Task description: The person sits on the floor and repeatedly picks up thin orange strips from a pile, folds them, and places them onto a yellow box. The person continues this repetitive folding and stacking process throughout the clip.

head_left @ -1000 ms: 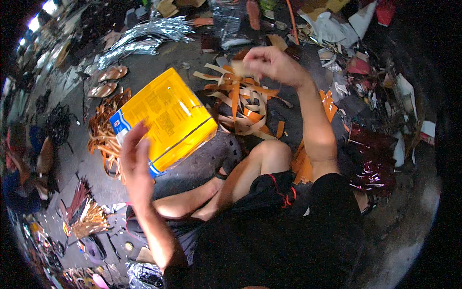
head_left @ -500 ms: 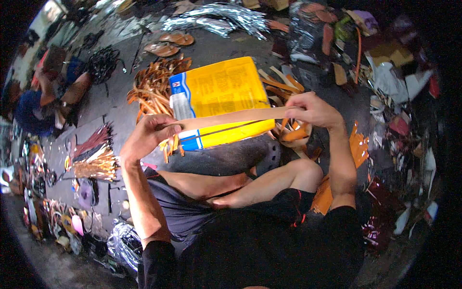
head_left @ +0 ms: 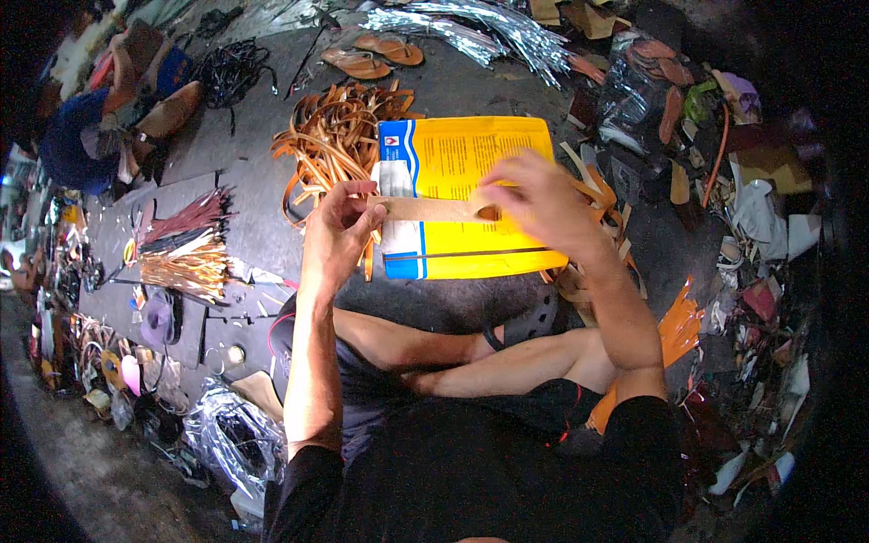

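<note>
Our fingers pinch a tan strap (head_left: 433,209) at both ends: the left hand (head_left: 339,231) clamps its left end between thumb and curled fingers, and the right hand (head_left: 534,201) grips the right end with fingertips pressed together over it. The strap is held level and taut between our hands, above a yellow package (head_left: 471,195) that lies flat on the dark floor (head_left: 244,172) in front of our crossed legs.

As for progress, we judge the work to be somewhere in the middle. One strap is in hand, while a tangled heap of brown straps (head_left: 330,136) lies touching the package's left edge, and more cut strips (head_left: 597,195) poke out from under its right side. Further left, bundles of strips (head_left: 186,249) lie sorted by colour (dark red ones above, tan ones below), which looks like finished sorting, though we cannot tell for sure. A good deal of loose material is left.

The package is a flat rectangle, mostly bright yellow, with a white and blue band down its left side, a small red mark in the upper left corner and fine dark print across the yellow field. A dark line crosses it near the lower edge. Beyond it a pair of sandals (head_left: 376,54) sits on the floor beside a spray of silvery strips (head_left: 480,23). At the far right, clear plastic bags (head_left: 647,77) hold brown soles, amid mixed scraps. Another person sits at the upper left.
</note>
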Demonstrator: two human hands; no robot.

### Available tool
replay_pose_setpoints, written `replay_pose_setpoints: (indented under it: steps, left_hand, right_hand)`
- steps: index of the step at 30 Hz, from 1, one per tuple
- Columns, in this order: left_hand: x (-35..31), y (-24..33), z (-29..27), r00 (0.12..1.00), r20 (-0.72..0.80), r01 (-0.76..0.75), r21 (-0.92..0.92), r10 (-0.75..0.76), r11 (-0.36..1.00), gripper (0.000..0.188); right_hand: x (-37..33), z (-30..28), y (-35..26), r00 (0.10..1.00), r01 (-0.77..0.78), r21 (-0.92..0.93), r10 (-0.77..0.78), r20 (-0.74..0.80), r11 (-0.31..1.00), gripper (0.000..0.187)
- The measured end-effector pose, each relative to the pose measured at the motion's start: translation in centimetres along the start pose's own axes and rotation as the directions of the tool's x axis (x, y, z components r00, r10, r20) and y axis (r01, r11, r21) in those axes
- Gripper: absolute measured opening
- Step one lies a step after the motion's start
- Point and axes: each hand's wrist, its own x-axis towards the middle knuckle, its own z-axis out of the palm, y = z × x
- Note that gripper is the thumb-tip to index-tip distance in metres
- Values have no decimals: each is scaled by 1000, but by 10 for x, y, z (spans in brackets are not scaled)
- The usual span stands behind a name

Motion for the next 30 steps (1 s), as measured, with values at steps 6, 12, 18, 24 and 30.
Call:
replay_pose_setpoints:
  steps: [6, 12, 18, 24, 30]
  left_hand:
    - [2, -1, 2, 996, -26, -80, 3, 80, 997, 24]
    - [-10, 48, 3, 972, -85, -225, -86, 218, 971, 12]
    - [5, 74, -43, 809, -486, -391, -26, 331, 920, 20]
    - [-20, 125, 35, 878, 52, -470, -85, 475, 878, 13]
    - [-32, 90, 66, 838, 508, -6, -358, 200, 934, 32]
  right_hand:
    - [46, 59, -32, 982, 155, -20, -156, -110, 988, 29]
    - [34, 21, -27, 889, -225, 223, 106, 446, 949, 38]
    - [-15, -58, -1, 959, -92, -11, 91, 269, 996, 46]
    - [6, -49, -67, 989, 150, 183, -146, -35, 972, 25]
    - [17, -65, -57, 932, -25, 452, 185, -312, 892, 21]
